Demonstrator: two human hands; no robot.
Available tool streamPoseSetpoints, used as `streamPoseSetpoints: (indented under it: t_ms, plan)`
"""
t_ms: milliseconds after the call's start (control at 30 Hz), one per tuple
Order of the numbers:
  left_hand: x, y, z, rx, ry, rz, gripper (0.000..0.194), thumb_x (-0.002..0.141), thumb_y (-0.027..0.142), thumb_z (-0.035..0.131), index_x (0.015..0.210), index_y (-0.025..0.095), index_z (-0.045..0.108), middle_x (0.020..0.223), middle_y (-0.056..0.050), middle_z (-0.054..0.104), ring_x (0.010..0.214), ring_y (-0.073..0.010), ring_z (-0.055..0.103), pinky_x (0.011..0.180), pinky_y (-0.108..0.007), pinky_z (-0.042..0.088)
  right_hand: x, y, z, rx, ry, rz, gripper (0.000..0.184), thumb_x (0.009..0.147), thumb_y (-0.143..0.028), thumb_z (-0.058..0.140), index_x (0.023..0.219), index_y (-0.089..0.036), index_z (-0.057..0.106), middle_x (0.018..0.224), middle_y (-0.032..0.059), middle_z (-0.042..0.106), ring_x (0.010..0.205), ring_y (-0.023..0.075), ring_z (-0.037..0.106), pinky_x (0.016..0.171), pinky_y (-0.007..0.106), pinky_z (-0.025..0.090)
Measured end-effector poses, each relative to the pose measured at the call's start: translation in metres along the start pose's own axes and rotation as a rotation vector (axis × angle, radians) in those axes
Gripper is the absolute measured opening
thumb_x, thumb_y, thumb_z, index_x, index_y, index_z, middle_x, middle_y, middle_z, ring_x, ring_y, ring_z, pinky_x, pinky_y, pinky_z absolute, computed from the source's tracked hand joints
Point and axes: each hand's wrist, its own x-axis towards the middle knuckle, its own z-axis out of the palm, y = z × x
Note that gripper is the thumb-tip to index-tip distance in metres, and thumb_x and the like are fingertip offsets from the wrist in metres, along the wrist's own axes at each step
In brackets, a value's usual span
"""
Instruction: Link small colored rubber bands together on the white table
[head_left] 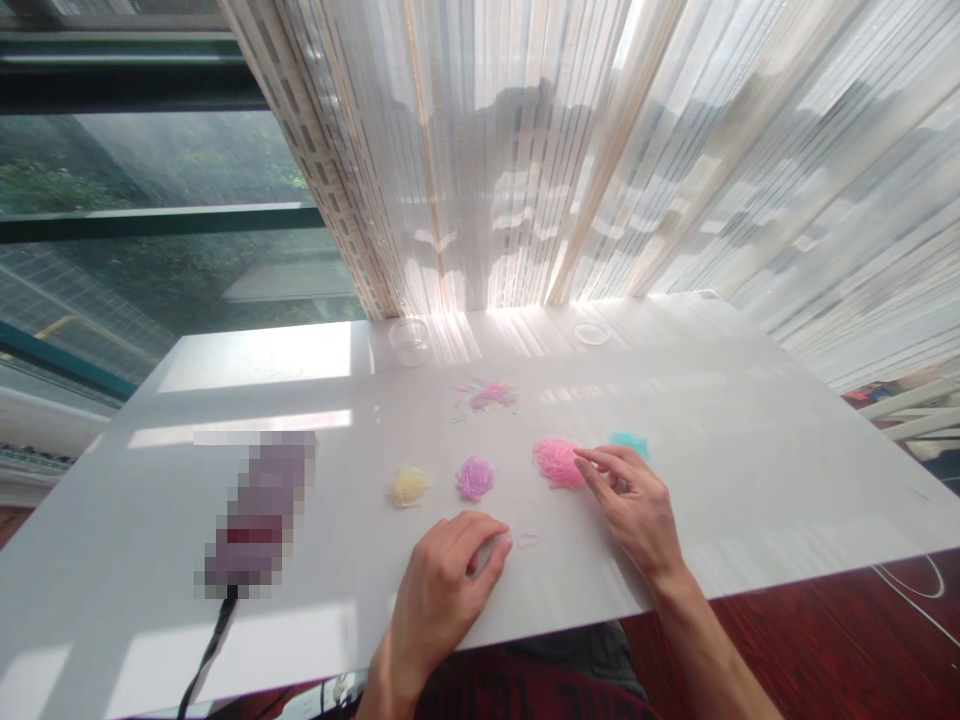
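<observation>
With the purple pile (475,479) taken as clock centre, the left hand (454,570) is held around 6, thumb and forefinger curled nearly together (can't tell if anything's pinched), with a pale pink loop (528,534) seen just off its fingertips near 5. The yellow pile (409,487) is found at 9 and the pink pile (556,463) at 3, where the right hand (634,495) is held at its edge, fingers loosely closed, grip unclear, the blue pile (628,441) partly hidden behind. Farther up the bench (765,430), a mixed pile (491,394) is spread at 12, a clear dish (411,343) set at 11.
</observation>
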Motion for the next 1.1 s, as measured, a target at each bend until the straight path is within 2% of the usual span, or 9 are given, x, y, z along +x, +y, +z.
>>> streamPoseSetpoints:
  t_ms: [233,333,400,500,567,633,800,1100]
  plan:
    - [0.0,0.0,0.0,0.008,0.001,0.007,0.009,0.101,0.022,0.059,0.101,0.023,0.069,0.09,-0.001,0.074,0.06,-0.014,0.057,0.065,-0.029,0.048,0.001,-0.006,-0.002,0.009,0.039,-0.01,0.027,0.099,-0.044,0.064,0.097,-0.022,0.08,0.09,0.0051,0.072,0.068,0.0166,0.06,0.065,0.032,0.054]
    - [0.0,0.0,0.0,0.005,-0.005,0.007,0.008,0.1,0.022,0.062,0.102,0.023,0.069,0.091,0.0,0.074,0.06,-0.0138,0.057,0.065,-0.028,0.048,-0.003,-0.011,-0.005,-0.009,0.063,-0.095,0.02,0.1,-0.035,0.062,0.096,-0.022,0.076,0.087,0.0044,0.071,0.069,0.017,0.059,0.066,0.032,0.054]
    - [0.0,0.0,-0.001,-0.001,-0.014,0.013,0.007,0.099,0.021,0.063,0.102,0.023,0.069,0.093,0.0,0.075,0.06,-0.0136,0.057,0.066,-0.028,0.048,-0.009,-0.015,-0.007,-0.005,-0.014,-0.194,0.013,0.1,-0.027,0.063,0.099,-0.023,0.075,0.087,0.0039,0.071,0.072,0.0175,0.061,0.068,0.032,0.054]
    - [0.0,0.0,-0.001,-0.003,-0.026,0.02,0.01,0.098,0.017,0.063,0.103,0.023,0.069,0.093,0.0,0.075,0.061,-0.0135,0.057,0.067,-0.029,0.048,-0.022,-0.022,-0.006,0.015,-0.278,-0.322,0.014,0.099,-0.02,0.063,0.107,-0.025,0.073,0.093,0.0046,0.071,0.087,0.0197,0.066,0.076,0.032,0.057]
    - [0.0,0.0,-0.001,0.005,-0.024,0.019,0.011,0.098,0.017,0.062,0.104,0.023,0.069,0.09,0.001,0.074,0.062,-0.0139,0.057,0.067,-0.029,0.048,-0.03,-0.024,-0.003,-0.003,-0.408,-0.35,0.016,0.099,-0.019,0.064,0.111,-0.025,0.072,0.097,0.0056,0.069,0.091,0.0211,0.066,0.08,0.034,0.058]
    - [0.0,0.0,0.0,0.015,-0.016,0.016,0.011,0.098,0.017,0.063,0.104,0.023,0.069,0.087,0.001,0.074,0.061,-0.0142,0.057,0.066,-0.029,0.048,-0.035,-0.025,0.002,-0.039,-0.468,-0.343,0.015,0.098,-0.019,0.065,0.111,-0.024,0.071,0.097,0.0061,0.067,0.091,0.0219,0.065,0.082,0.037,0.058]
    - [0.001,0.0,0.001,0.028,-0.014,0.008,0.01,0.098,0.018,0.062,0.102,0.024,0.07,0.086,0.0,0.074,0.065,-0.0152,0.062,0.066,-0.029,0.049,-0.037,-0.024,0.009,-0.088,-0.51,-0.343,0.01,0.101,-0.018,0.061,0.099,-0.024,0.069,0.094,0.0052,0.065,0.089,0.0222,0.062,0.08,0.039,0.057]
    - [0.0,0.0,0.0,0.029,-0.008,0.022,0.009,0.099,0.027,0.066,0.107,0.023,0.068,0.089,-0.002,0.075,0.075,-0.0181,0.069,0.072,-0.031,0.054,-0.039,-0.028,0.012,0.027,-0.475,-0.322,0.013,0.104,-0.015,0.051,0.102,-0.023,0.061,0.097,0.0067,0.064,0.092,0.022,0.062,0.08,0.037,0.056]
